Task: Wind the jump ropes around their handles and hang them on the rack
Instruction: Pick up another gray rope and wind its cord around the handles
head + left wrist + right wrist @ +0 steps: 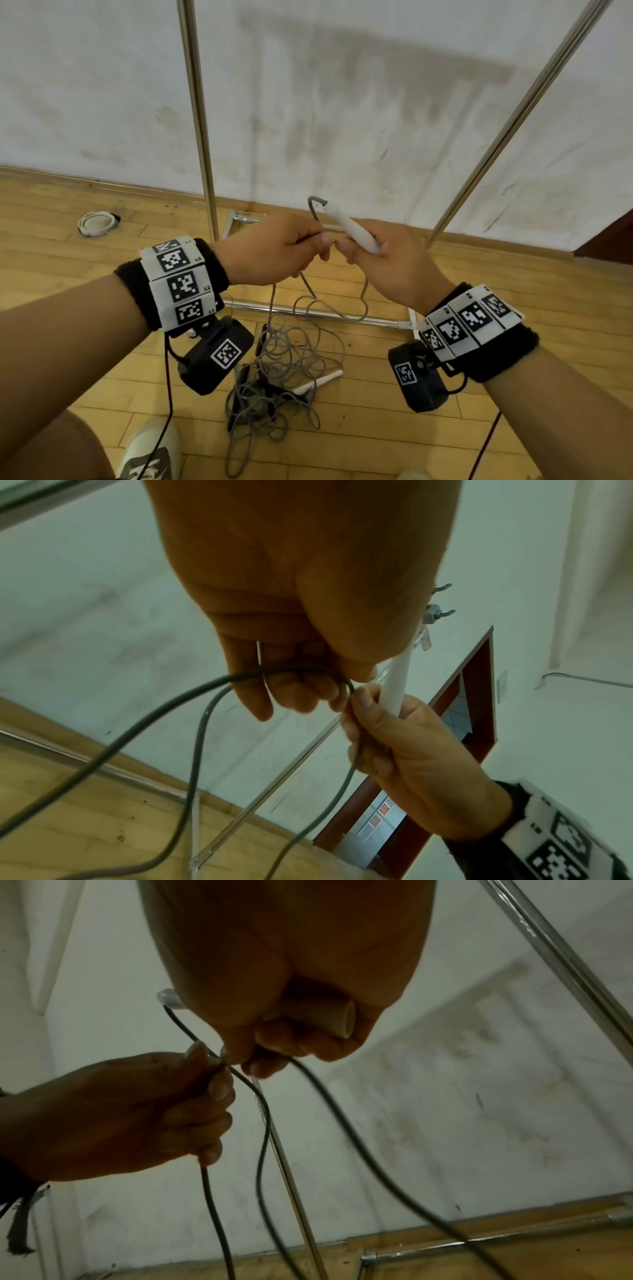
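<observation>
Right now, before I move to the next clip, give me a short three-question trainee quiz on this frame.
1. True or false: the right hand grips the white handle.
2. What does the left hand pinch? A) grey rope B) rack pole C) shoe
3. Fill in: the second white handle lies on the ____ among tangled rope.

Key: 1 true; 2 A; 3 floor.

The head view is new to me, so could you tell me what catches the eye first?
At centre, the right hand grips a white handle while the left hand pinches its grey rope. Below them a tangled pile of rope lies on the wooden floor, between the rack's metal poles.
</observation>
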Tool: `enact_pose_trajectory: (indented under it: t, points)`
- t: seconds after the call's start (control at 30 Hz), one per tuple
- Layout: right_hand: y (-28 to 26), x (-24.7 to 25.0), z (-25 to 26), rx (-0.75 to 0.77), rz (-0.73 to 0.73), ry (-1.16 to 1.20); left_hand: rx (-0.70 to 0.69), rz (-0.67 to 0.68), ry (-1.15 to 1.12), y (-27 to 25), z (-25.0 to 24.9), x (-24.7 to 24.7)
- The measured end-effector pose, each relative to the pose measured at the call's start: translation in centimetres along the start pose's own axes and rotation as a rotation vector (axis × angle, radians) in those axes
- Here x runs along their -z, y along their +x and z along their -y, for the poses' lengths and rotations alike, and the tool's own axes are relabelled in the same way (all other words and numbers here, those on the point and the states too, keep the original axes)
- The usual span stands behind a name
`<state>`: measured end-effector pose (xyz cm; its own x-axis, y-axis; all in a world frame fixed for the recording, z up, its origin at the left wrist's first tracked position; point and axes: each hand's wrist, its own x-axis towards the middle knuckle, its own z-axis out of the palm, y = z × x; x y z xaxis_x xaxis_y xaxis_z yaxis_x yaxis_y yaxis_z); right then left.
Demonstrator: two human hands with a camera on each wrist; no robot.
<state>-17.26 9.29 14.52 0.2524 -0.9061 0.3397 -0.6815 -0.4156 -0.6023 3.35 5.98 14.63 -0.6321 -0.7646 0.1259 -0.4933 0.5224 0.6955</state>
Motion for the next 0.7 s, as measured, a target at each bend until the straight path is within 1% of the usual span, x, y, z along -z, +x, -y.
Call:
enact_pose_trajectory:
  t: [0.1,0.27,0.37,0.47,0.53,0.57,0.63,0.7]
  points:
    - [0.4,0.7,-0.2,-0.024,-0.084,-0.055,0.049,0.069,-0.012,-0.4,1.4,-0.4]
    - [1.2,3.0,-1.0,-0.054,-0.235,-0.055,0.22,0.286,0.077,-1.3,4.8,-1.2]
    - [1.6,4.2,-1.7,-0.114,-0.322,-0.071,0.283,0.333,0.114,-1.8,6.1,-1.2]
    - [1.6,4.6,-2.4,-0.174,-0.311,-0.084,0.295,0.306,0.154,-1.8,6.1,-1.1]
    - [1.3,4.6,-2.5,-0.196,-0.276,-0.122,0.273,0.245,0.186,-1.6,5.5,-1.0]
    - [1.1,4.3,-2.5,-0.189,-0.248,-0.136,0.248,0.206,0.194,-1.4,5.1,-1.0]
    - [0.8,3.5,-2.2,-0.184,-0.188,-0.085,0.183,0.138,0.19,-1.1,4.1,-1.0]
    - [0.4,2.2,-1.4,-0.189,-0.076,-0.022,0.111,0.091,0.17,-0.7,2.9,-1.0]
